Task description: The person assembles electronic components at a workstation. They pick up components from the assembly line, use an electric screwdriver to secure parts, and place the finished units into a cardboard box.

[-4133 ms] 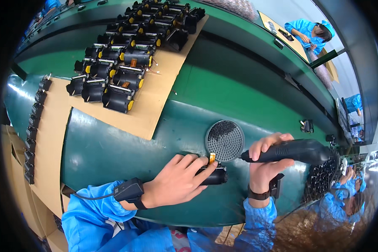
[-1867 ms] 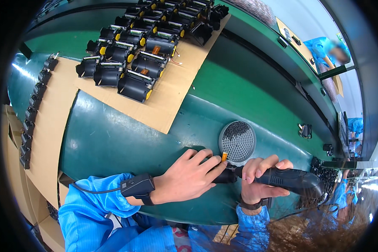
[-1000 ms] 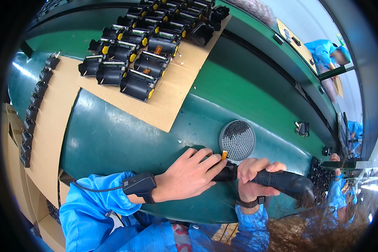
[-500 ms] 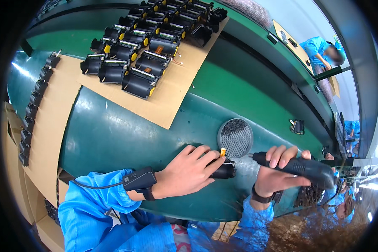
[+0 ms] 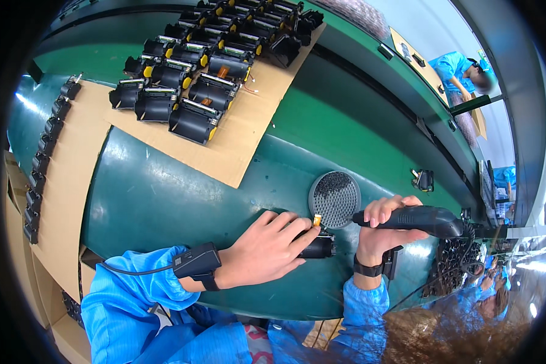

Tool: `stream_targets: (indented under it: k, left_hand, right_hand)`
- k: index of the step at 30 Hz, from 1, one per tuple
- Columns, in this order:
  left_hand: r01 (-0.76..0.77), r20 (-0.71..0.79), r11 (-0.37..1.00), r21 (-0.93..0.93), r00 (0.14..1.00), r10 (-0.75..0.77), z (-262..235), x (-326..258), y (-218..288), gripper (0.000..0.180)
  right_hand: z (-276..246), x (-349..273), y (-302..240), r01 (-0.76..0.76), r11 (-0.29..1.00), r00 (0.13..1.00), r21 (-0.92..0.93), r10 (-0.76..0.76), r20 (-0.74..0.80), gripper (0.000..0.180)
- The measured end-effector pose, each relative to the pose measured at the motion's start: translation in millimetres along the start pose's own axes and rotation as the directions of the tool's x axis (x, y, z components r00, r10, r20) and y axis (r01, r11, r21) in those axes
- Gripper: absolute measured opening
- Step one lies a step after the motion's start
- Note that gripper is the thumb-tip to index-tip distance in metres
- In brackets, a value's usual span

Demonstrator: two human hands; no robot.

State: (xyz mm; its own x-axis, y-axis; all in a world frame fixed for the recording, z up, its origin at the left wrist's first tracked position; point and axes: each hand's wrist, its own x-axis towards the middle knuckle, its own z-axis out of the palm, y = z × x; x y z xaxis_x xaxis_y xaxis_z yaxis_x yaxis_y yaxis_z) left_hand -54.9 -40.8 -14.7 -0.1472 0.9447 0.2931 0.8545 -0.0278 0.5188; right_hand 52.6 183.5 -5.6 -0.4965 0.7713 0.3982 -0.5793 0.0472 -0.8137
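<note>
My left hand (image 5: 264,252) is closed over a black printer-like part (image 5: 319,246) on the bench, its fingers covering much of it. An orange ribbon cable (image 5: 316,221) sticks up beside my fingertips. In my right hand (image 5: 379,233) is a black electric screwdriver (image 5: 424,219), held sideways with its tip pointing left. That tip reaches the right edge of a round grey dimpled dish (image 5: 341,212); whether it touches cannot be made out. Small black screws (image 5: 333,182) lie heaped on the dish's far side.
Several black assemblies with yellow ends (image 5: 194,121) stand on a cardboard sheet (image 5: 236,161) at the far left. A row of small black parts (image 5: 42,145) lines another cardboard strip (image 5: 82,158). A single part (image 5: 423,180) lies far right. A co-worker (image 5: 455,70) sits beyond.
My right hand has moved left with the screwdriver, bringing its tip to the dish. The left hand keeps its hold on the black part. The whole view has shifted slightly.
</note>
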Motion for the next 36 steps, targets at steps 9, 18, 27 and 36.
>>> stream_targets:
  k: [9, 18, 27, 36]
  left_hand:
    - [0.007, 0.000, 1.000, -0.011, 1.000, -0.007, -1, 0, 0, 0.062]
    - [0.048, -0.010, 0.998, -0.040, 0.999, -0.049, 0, -3, -6, 0.064]
    - [0.072, 0.001, 0.990, -0.122, 0.997, -0.072, -2, -2, -10, 0.061]
    - [0.043, -0.060, 0.994, -0.097, 0.997, -0.049, 2, -3, -10, 0.062]
  right_hand:
    - [0, 0, -1, -0.015, 0.999, 0.999, -0.036, 0.016, 0.033, 0.082]
    - [5, -1, -7, 0.043, 0.998, 0.999, -0.056, -0.042, 0.010, 0.081]
    - [54, -45, -30, -0.018, 0.980, 0.954, 0.199, -0.043, 0.296, 0.075]
    - [54, -52, -14, -0.050, 0.981, 0.948, 0.188, -0.013, 0.319, 0.079]
